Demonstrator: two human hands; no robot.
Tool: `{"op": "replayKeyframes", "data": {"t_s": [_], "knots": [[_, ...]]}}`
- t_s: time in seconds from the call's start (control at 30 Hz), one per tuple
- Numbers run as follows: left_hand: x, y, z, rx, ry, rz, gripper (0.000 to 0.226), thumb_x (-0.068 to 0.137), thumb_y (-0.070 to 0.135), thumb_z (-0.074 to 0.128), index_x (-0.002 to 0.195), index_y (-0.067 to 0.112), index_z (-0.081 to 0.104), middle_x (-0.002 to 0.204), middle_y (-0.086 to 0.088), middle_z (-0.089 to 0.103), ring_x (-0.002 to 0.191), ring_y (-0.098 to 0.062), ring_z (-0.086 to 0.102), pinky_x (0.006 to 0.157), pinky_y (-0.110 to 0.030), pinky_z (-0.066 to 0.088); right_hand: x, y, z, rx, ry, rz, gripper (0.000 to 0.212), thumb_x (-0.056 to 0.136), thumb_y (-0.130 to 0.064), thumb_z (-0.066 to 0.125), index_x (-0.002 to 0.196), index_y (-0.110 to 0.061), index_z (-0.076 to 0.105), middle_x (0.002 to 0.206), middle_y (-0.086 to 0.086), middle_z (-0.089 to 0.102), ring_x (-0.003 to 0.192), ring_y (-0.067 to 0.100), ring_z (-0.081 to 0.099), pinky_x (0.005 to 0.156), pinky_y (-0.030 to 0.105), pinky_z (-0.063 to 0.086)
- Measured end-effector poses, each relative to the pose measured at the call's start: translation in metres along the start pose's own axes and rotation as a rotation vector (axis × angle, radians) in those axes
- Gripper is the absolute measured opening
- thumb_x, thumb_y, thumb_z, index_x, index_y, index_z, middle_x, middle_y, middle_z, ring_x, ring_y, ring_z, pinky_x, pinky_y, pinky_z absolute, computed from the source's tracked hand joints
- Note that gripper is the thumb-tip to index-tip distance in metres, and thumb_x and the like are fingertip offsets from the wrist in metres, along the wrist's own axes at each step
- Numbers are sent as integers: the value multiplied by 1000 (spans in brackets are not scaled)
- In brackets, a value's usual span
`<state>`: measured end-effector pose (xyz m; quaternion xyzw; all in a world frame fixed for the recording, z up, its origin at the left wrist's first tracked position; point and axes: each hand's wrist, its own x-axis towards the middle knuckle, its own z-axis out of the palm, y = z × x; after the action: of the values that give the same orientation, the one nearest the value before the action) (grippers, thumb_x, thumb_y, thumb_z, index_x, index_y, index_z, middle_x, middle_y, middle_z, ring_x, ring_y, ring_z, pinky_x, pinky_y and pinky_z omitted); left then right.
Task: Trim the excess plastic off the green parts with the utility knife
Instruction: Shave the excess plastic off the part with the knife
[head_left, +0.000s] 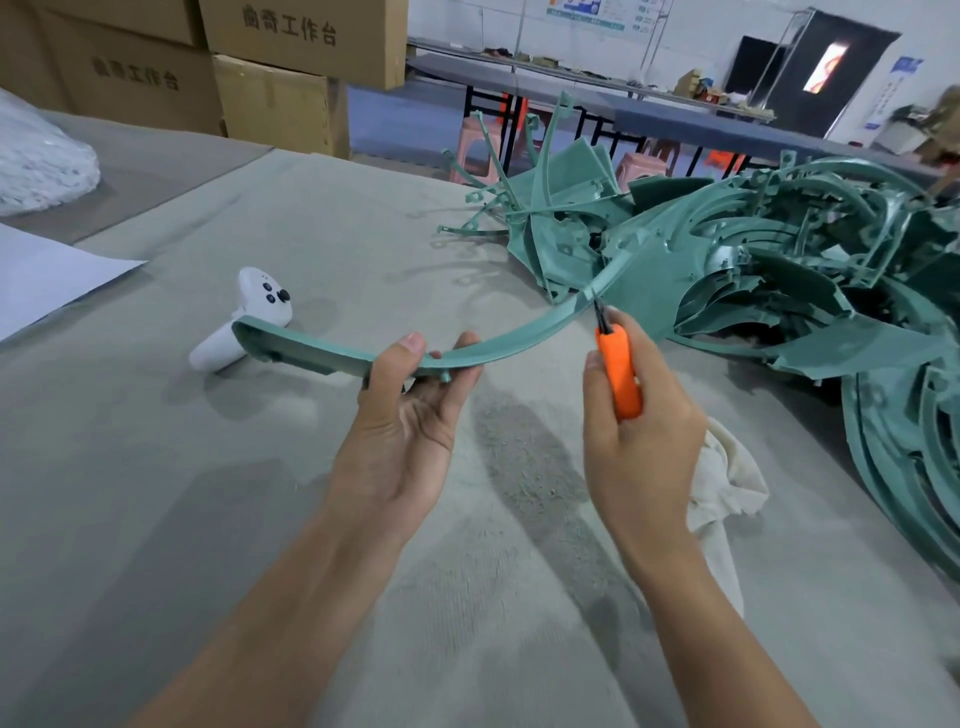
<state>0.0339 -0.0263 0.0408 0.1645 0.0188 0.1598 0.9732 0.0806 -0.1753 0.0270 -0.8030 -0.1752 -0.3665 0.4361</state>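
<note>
Mid-frame, the curved green part (332, 356) hangs over the bench (156, 493), left hand (402, 410) pinching its middle. Right hand (641, 415) wraps the orange utility knife (618, 374), blade at the part's edge. Trimming's underway; next probably a steady draw along that rim.

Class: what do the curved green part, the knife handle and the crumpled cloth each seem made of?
The curved green part looks like moulded plastic: satin sheen, thin ribs. The knife handle is probably plastic too, smooth bright orange. The crumpled cloth seems woven fabric, perhaps cotton: off-white, soft folds.
</note>
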Motion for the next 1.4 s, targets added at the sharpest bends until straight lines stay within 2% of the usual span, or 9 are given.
{"op": "replayKeyframes", "data": {"t_s": [0.27, 0.4, 0.57, 0.77, 0.87, 1.0, 1.1, 1.27, 1.4], "knots": [[1, 4, -1, -4, 30, 57, 15, 72, 12, 67, 57, 12, 68, 82, -3, 64, 86, -22, 72, 71, -25, 59, -36, -27, 14, -8, -180, -176, 40, 91, -12, 62, 132, -10, 60, 93, 6, 69, 72, 20, 63, 60, 38, 51], [2, 2, -4, 26, -5, 77, 14, 74, 12, 68, 60, 13, 68, 81, -2, 63, 86, -22, 72, 70, -24, 58, -34, -30, 14, 20, -181, -189, 41, 90, -12, 63, 131, -11, 61, 92, 4, 69, 71, 16, 62, 60, 34, 51], [2, 1, -6, -13, -24, 36, 10, 58, 12, 78, 60, 13, 69, 88, -1, 63, 91, -24, 71, 76, -28, 59, -10, -12, 6, -27, -17, -45, 36, 96, -16, 57, 132, -9, 60, 98, -3, 68, 75, -1, 52, 68, 4, 38], [4, 0, -11, -20, -16, 9, 10, 70, 13, 74, 61, 13, 70, 87, -5, 68, 88, -22, 72, 74, -26, 59, -34, -20, 18, -36, -149, -164, 40, 94, -14, 58, 133, -9, 58, 96, 5, 69, 72, 20, 63, 61, 36, 51], [6, 0, -15, 73, -35, 4, 8, 75, 20, 71, 69, 15, 69, 95, -11, 64, 78, -18, 70, 67, -22, 58, -42, -31, 20, 156, -255, -212, 39, 90, -11, 65, 129, -12, 62, 95, 1, 70, 75, 14, 65, 67, 31, 55], [7, -3, -16, 42, -55, -5, 11, 73, 9, 76, 67, 14, 68, 91, -6, 62, 89, -23, 72, 73, -27, 59, -27, -36, 12, 588, -147, 276, 27, 82, -39, 71, 108, -32, 68, 77, 3, 67, 58, 11, 56, 60, 26, 48], [7, -6, -14, 90, -135, -7, 13, 73, 7, 71, 74, 16, 62, 91, -9, 61, 93, -24, 71, 78, -30, 58, -12, -28, 5, 692, -81, 579, 31, 81, -44, 73, 99, -20, 66, 70, 7, 69, 43, 11, 46, 47, 26, 39], [1, -10, -18, 528, -613, 19, 31, 82, 4, 64, 101, 27, 69, 114, 5, 67, 119, -21, 60, 103, -41, 46, 4, -19, -2, 834, -53, 701, 33, 92, -20, 67, 60, -23, 63, 60, 2, 63, 36, 12, 40, 39, 22, 33], [2, 0, -26, 534, -570, -155, 75, 81, 27, 75, 144, 8, 39, 140, 11, 53, 134, -11, 45, 104, -56, 43, 17, -3, -17, 783, 85, 750, 38, 91, -17, 67, 54, -25, 62, 50, -4, 47, 41, 13, 39, 42, 25, 32]]}}
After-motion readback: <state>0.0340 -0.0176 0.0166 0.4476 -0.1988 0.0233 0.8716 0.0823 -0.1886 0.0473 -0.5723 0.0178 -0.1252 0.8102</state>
